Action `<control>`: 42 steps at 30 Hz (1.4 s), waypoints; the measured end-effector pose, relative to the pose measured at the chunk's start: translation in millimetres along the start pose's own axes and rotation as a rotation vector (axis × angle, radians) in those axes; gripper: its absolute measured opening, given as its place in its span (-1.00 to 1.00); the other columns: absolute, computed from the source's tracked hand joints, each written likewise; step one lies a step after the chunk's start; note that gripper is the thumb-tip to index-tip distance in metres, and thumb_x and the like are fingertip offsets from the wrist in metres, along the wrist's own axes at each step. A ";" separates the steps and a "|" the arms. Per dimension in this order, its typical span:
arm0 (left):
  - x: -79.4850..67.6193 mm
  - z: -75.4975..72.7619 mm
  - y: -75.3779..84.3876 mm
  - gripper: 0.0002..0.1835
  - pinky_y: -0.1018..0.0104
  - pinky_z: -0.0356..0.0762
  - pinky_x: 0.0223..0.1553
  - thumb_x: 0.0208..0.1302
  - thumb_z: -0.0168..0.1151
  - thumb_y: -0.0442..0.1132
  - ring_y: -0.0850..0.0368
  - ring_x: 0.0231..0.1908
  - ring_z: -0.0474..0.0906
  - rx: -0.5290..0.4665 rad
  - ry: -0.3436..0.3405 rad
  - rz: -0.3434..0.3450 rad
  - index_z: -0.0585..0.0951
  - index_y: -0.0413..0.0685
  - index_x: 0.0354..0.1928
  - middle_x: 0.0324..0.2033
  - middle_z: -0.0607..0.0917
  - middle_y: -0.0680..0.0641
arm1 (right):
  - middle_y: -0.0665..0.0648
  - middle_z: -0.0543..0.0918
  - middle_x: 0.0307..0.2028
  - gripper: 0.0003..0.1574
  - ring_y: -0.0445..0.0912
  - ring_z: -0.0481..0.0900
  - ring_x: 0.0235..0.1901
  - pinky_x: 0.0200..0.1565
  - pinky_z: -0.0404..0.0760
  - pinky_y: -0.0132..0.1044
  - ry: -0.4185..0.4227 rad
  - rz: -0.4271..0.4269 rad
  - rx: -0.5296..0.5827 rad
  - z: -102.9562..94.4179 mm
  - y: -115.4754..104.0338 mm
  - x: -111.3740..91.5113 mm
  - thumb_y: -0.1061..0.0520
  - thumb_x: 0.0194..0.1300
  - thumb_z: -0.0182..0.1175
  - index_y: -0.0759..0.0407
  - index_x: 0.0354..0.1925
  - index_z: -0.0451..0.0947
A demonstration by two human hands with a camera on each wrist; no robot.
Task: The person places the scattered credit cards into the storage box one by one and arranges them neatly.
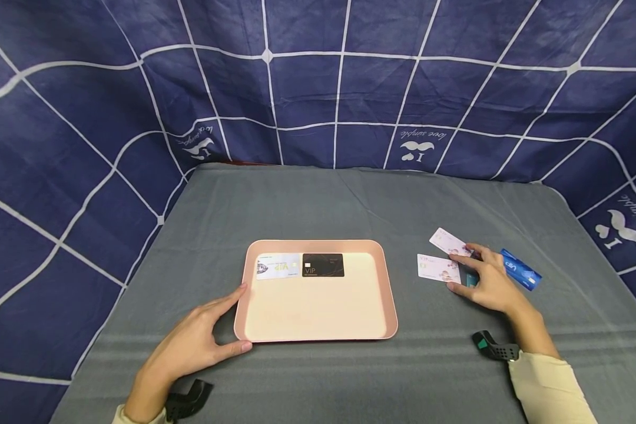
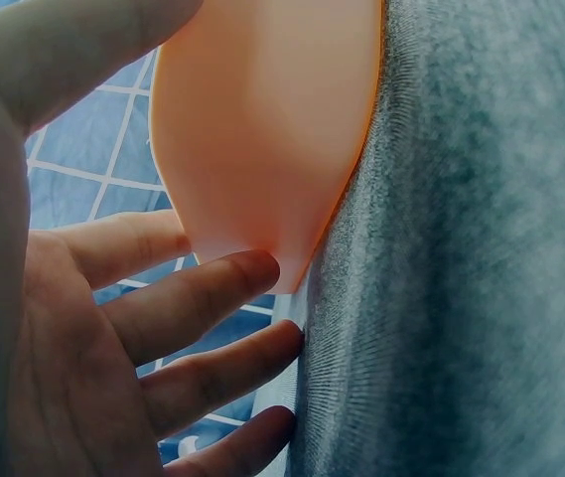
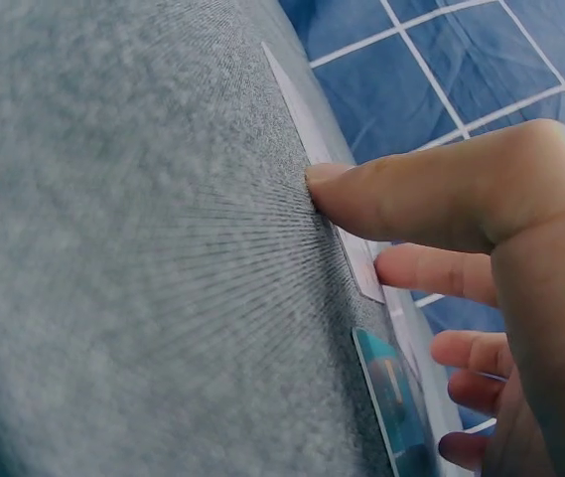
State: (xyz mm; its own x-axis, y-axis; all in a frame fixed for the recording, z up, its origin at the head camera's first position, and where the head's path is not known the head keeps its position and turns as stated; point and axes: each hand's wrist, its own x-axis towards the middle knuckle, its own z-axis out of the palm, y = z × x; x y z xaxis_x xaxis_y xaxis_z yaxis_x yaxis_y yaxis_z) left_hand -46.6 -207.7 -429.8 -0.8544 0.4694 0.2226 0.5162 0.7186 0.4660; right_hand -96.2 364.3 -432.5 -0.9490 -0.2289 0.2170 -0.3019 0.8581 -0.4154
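A pink floral card [image 1: 436, 268] lies on the grey cloth, and my right hand [image 1: 487, 281] holds it by its near and far edges between thumb and fingers. In the right wrist view the thumb [image 3: 337, 191] sits right at its edge. Another pink card [image 1: 447, 241] lies just behind, under the reach of the fingers. A teal card [image 3: 393, 393] is partly hidden below the hand. Beside the pink tray [image 1: 391, 306], my left hand [image 1: 193, 340] touches the left rim with extended fingers, its thumb at the near left corner.
Inside the tray, a white VIP card [image 1: 280, 267] and a black VIP card [image 1: 323, 265] lie side by side along the far wall. A blue card [image 1: 520, 270] rests right of my right hand. Blue gridded cloth [image 1: 307, 88] hangs behind the table.
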 end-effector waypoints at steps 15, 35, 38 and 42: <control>-0.9 -0.2 -0.1 0.02 -0.04 0.49 0.11 -0.03 0.51 0.23 -0.07 0.15 0.54 -0.007 -0.002 0.002 0.36 -0.11 0.43 0.23 0.56 -0.15 | 0.54 0.27 0.26 -0.43 0.48 0.17 0.12 -0.04 0.20 0.38 -0.030 0.037 0.040 -2.1 -9.0 1.3 0.10 -0.03 0.53 0.25 -0.03 0.63; -0.6 -0.9 1.1 0.02 -0.05 0.49 0.12 -0.01 0.49 0.26 -0.09 0.16 0.54 -0.014 -0.015 -0.013 0.36 -0.11 0.43 0.24 0.55 -0.15 | 0.41 0.38 0.07 -0.38 0.39 0.19 0.04 -0.15 0.14 0.23 0.031 0.058 0.031 1.1 -10.0 1.1 0.12 -0.13 0.57 0.18 -0.10 0.50; -0.6 -1.1 1.3 0.02 -0.06 0.49 0.12 0.00 0.48 0.26 -0.09 0.17 0.53 -0.017 -0.019 -0.017 0.36 -0.11 0.44 0.25 0.54 -0.16 | 0.35 0.49 -0.04 -0.36 0.31 0.29 -0.04 -0.18 0.18 0.13 0.052 0.024 -0.001 1.0 -10.5 1.3 0.14 -0.15 0.58 0.20 -0.10 0.50; -0.5 -0.7 1.0 0.02 -0.07 0.48 0.13 0.00 0.47 0.28 -0.10 0.18 0.52 -0.022 -0.025 -0.023 0.35 -0.10 0.44 0.26 0.53 -0.16 | 0.27 0.59 -0.16 -0.37 0.20 0.41 -0.15 -0.20 0.23 0.03 0.046 -0.005 -0.015 0.8 -11.0 1.8 0.17 -0.14 0.57 0.22 -0.10 0.50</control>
State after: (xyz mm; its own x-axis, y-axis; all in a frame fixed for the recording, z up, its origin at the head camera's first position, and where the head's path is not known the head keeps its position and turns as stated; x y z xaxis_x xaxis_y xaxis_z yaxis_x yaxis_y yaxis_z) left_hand -45.7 -207.7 -428.8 -0.8642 0.4658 0.1903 0.4949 0.7182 0.4891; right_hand -94.6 354.1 -428.2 -0.9420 -0.2122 0.2600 -0.3053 0.8637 -0.4011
